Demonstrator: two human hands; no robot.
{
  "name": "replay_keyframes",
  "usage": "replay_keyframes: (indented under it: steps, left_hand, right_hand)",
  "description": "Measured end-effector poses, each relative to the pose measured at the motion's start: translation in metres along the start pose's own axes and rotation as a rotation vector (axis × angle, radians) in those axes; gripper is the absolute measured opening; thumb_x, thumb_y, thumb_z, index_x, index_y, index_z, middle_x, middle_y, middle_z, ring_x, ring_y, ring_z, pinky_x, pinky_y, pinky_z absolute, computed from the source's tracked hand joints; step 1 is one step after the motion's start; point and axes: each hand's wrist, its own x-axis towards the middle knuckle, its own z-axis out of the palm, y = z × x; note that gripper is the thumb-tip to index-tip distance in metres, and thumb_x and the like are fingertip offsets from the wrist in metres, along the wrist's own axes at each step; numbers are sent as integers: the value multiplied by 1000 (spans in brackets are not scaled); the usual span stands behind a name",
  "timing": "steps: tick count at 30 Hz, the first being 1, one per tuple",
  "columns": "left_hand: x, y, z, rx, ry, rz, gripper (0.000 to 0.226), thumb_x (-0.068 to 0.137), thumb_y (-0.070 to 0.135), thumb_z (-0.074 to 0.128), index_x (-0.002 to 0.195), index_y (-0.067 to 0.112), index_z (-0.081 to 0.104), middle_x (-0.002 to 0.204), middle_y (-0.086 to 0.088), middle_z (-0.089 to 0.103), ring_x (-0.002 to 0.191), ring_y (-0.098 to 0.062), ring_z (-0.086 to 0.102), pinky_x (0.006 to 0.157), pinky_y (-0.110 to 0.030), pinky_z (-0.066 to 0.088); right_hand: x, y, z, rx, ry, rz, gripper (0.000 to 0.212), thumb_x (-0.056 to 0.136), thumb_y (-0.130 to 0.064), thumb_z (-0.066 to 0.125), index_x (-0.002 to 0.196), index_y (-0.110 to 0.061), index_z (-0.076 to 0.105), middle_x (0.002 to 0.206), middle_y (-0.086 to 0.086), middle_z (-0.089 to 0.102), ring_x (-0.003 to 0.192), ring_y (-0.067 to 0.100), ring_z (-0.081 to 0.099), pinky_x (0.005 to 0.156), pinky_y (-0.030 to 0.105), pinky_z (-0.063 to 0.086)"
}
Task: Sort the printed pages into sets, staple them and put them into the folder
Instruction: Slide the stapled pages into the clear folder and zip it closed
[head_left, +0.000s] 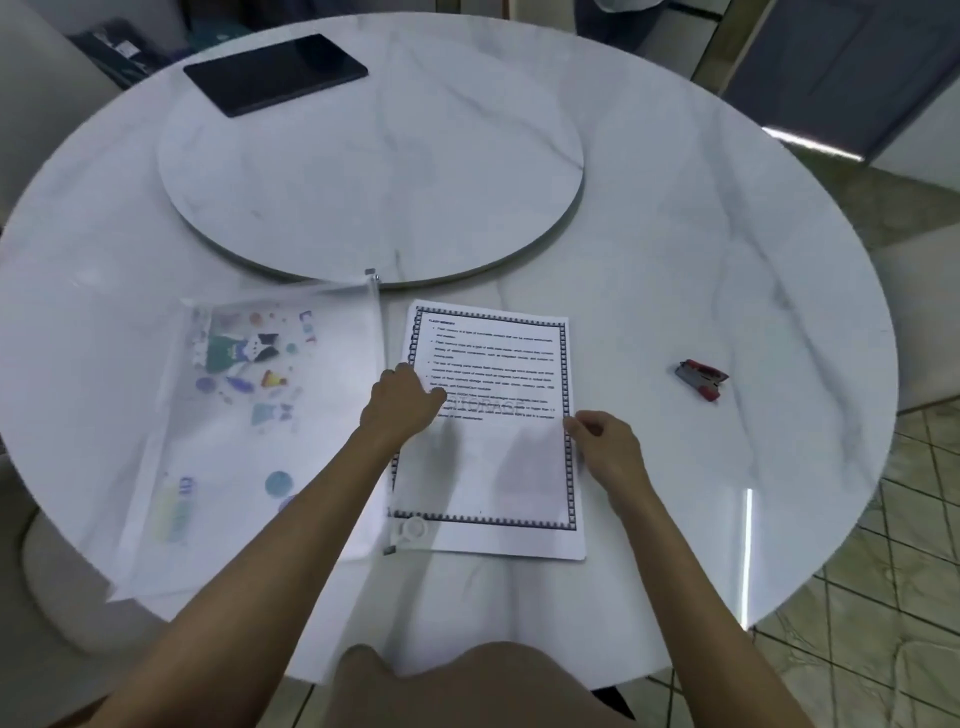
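Progress looks early: the pages (493, 467) lie together near the middle of the table (675, 249), left hand (402, 402) holding their nine o'clock edge, right hand (605, 441) pinching the three o'clock edge; stapler (701, 379) untouched at three o'clock, folder (249, 415) waiting at nine o'clock.

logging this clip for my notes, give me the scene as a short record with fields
surface: round white marble table with a raised turntable in its middle
printed pages: black-bordered, flat in front of the person
left hand: on the pages' left side, fingers bent, grip unclear
right hand: pinches the pages' right edge
clear folder: cartoon prints, left of the pages, zip edge along their left side
stapler: red, right of the pages, untouched
other: dark tablet at the far side
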Motion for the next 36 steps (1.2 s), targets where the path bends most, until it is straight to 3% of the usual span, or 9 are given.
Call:
replay_keyframes:
  steps: [7,13,15,19,22,25,27,32,36]
  left_hand:
    - [12,5,-3,41,35,-159,53,89,35,51,124,-5,42,127,-23,45,122,-36,42,98,-44,40]
    - [16,1,-5,27,-4,-195,53,92,36,46,119,-9,47,123,-27,51,115,-37,48,93,-40,42]
    - [15,2,-7,-27,-17,-209,48,94,33,45,119,-8,47,122,-25,51,117,-35,46,94,-37,42]
    - [15,-3,-8,-257,-15,-235,32,92,19,46,64,7,37,66,-7,38,57,-19,36,53,-26,31]
    - [12,-7,-6,-298,16,-216,36,91,14,46,58,10,31,60,-5,31,52,-18,29,50,-26,24]
    - [8,-8,-1,-313,11,-166,20,91,12,45,88,-6,54,91,-26,56,83,-38,53,66,-32,41]
    - [4,-8,4,-334,29,-117,29,93,11,44,116,-5,48,119,-26,52,97,-36,52,71,-30,40]
    - [-17,-6,13,-430,28,73,35,99,12,32,134,11,32,115,-17,55,78,-20,49,60,-24,37]
    - [-31,-7,17,-594,134,179,33,99,7,32,130,14,40,118,-3,56,100,-19,52,79,-25,42]
  right_hand:
    - [14,-1,-1,12,-53,36,40,93,-27,53,123,-3,56,115,9,63,105,22,56,89,27,40]
    - [18,-2,0,48,-77,50,30,93,-19,51,99,7,64,101,28,65,76,19,49,74,32,44]
    - [20,-3,1,75,-97,72,27,93,-19,52,93,3,66,84,18,66,73,19,51,72,28,41]
    - [26,-4,2,97,-120,102,24,93,-27,51,77,-12,59,67,-1,51,60,12,43,61,25,37]
    - [27,-4,4,88,-122,118,25,93,-28,51,77,-9,51,63,7,41,58,17,34,58,27,29]
    - [27,-4,3,83,-131,118,29,92,-23,51,89,5,60,79,24,59,70,19,49,66,27,38]
    - [25,-5,1,86,-129,94,26,93,-19,51,108,-1,61,96,14,64,84,22,57,75,27,43]
    - [22,-2,-5,115,-99,9,20,93,-13,49,108,-6,59,98,5,61,90,20,56,78,27,41]
    - [19,3,-11,205,-96,-3,13,94,-18,48,97,-10,57,92,5,61,81,18,56,69,25,44]
